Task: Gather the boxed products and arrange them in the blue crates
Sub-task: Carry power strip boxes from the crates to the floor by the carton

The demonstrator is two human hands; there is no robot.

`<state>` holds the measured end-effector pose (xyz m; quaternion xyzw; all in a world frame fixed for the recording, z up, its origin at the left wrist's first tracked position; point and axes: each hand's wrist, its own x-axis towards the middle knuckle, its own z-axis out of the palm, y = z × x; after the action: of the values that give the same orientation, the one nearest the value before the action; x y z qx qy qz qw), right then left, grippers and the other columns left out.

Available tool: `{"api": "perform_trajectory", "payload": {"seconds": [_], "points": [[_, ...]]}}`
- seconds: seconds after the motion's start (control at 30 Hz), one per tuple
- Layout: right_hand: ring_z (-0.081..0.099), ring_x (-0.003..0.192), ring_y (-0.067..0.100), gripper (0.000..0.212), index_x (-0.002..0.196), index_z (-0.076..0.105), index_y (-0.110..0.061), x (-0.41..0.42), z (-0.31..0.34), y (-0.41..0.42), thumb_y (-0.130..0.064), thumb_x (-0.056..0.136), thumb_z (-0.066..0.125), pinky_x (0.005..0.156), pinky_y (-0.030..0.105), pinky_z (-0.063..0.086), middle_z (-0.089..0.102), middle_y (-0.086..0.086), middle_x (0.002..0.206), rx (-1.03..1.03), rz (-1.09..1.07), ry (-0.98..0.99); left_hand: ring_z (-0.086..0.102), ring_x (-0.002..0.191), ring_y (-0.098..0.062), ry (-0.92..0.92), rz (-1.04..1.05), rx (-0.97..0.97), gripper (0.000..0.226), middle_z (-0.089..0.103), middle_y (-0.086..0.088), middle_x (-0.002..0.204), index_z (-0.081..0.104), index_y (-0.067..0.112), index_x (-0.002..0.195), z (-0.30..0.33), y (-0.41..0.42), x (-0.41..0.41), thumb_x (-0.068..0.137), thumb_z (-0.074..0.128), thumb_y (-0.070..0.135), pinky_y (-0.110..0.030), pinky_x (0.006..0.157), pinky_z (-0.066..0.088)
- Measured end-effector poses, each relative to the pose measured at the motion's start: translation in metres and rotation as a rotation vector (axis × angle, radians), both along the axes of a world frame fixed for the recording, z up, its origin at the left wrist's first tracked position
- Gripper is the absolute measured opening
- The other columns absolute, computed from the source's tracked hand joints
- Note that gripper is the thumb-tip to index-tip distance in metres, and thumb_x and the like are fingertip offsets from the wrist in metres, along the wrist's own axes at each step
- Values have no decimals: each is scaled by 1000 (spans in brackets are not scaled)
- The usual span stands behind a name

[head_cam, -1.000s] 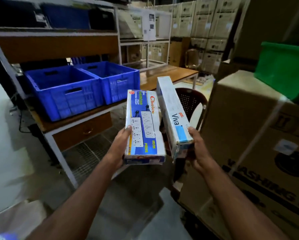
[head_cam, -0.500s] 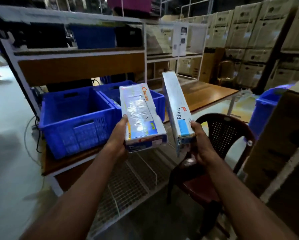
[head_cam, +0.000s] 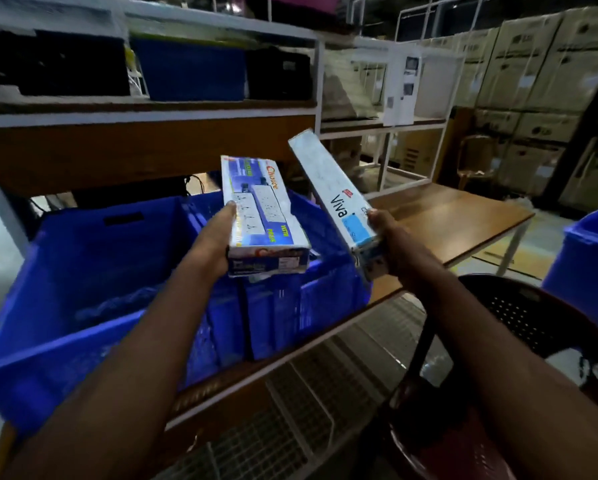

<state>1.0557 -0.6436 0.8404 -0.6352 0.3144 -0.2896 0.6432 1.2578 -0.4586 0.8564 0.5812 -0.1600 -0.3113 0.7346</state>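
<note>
**Both hands loaded, boxes held over the crates**

Left hand: grips the near end of the blue-and-white box, thumb lying along its top left edge, fingers hidden beneath. Box printed with socket strips, face up, long axis pointing away from the person.

Right hand: curled around the near end of the long white box, marked "Viva". Box tilted, far end raised and leaning left.

The two boxes sit side by side, apart, neither touching the other.

Directly under the left hand: left blue crate, interior blurred. Below and between the hands: right blue crate, touching the first. Both stand on a wooden bench that extends beyond the right hand.

Beneath the right forearm: dark perforated chair. Far right: another blue bin. Beyond the hands: shelving; stacked cartons to its right.
</note>
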Motion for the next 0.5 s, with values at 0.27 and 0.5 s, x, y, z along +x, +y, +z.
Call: {"api": "perform_trajectory", "payload": {"seconds": [0.27,0.5], "points": [[65,67,29,51,96,68,-10,95,19,-38,-53,68,64,65,39,48,73,16,84,-63,-5,104,68,76,-20,81,177,-105,38,64,-11,111,53,15,127,0,-14,69,105,31,37,-31,58,56],[63,62,26,42,80,71,-13,138,4,-46,-54,69,66,58,35,51,70,6,76,-202,115,250,66,85,-25,140,221,-142,42,59,-17,132,50,12,133,-1,-15,78,105,32,36,-41,74,53]]}}
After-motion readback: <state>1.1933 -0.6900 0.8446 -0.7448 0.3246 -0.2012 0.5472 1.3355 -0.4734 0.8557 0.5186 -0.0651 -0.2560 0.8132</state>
